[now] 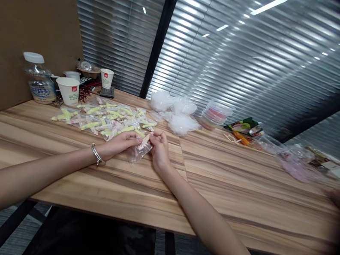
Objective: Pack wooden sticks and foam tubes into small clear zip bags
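Note:
Between my two hands is a small clear plastic bag (137, 153) with something pale inside or at its mouth, too small to make out. My left hand (123, 142), below a silver bracelet (97, 154) on the wrist, pinches the bag's left side. On the other side, the fingers of my right hand (159, 149) are closed on the bag's upper right edge. Just beyond my hands lies a spread of small clear bags (116, 114) with yellow-green and pinkish pieces in them.
White paper cups (67, 92) and a plastic bottle (40, 84) stand at the left by a cardboard panel (23, 11). Bundles of clear bags (180, 122) and stacked plastic tubs (213, 116) sit at the back. Farther right are an orange item (241, 138) and pinkish plastic (302, 167).

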The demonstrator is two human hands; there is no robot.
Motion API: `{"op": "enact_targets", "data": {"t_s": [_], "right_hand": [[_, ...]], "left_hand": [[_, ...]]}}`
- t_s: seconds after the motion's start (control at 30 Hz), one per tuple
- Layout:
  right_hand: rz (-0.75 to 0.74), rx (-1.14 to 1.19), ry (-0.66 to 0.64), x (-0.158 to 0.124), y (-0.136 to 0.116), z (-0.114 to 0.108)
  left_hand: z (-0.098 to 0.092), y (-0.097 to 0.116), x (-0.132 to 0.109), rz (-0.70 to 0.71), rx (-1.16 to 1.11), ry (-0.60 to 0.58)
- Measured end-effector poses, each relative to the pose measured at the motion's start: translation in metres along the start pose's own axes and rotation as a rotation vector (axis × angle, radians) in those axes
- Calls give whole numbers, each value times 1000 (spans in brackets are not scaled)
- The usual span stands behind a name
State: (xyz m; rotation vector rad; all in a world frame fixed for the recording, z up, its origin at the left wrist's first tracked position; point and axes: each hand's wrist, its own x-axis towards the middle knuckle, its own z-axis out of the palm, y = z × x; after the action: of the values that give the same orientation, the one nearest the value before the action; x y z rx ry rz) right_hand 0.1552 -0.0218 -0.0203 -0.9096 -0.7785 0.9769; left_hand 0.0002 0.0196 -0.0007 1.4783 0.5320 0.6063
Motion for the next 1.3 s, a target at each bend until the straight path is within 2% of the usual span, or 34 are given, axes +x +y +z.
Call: {"op": "enact_targets", "data": {"t_s": [0.13,0.57,0.7,1.0,1.17,1.3], "right_hand": [[-13,-46,-87,-4,-4,5],[-5,-134,-273,-4,0,4],[-20,-187,-283,-1,0,2],[-144,-450,-313,7,1,-5],[-120,-455,-396,7,-4,-6],[-136,-429,-366,2,-7,-2]], "left_hand": [[1,0,0,17,-56,-3],[-2,-5,3,77,-147,134],[-1,-5,4,88,-129,155],[-3,-7,4,74,-165,122],[-2,-6,4,84,-187,115],[-3,-7,5,100,-197,121]]}}
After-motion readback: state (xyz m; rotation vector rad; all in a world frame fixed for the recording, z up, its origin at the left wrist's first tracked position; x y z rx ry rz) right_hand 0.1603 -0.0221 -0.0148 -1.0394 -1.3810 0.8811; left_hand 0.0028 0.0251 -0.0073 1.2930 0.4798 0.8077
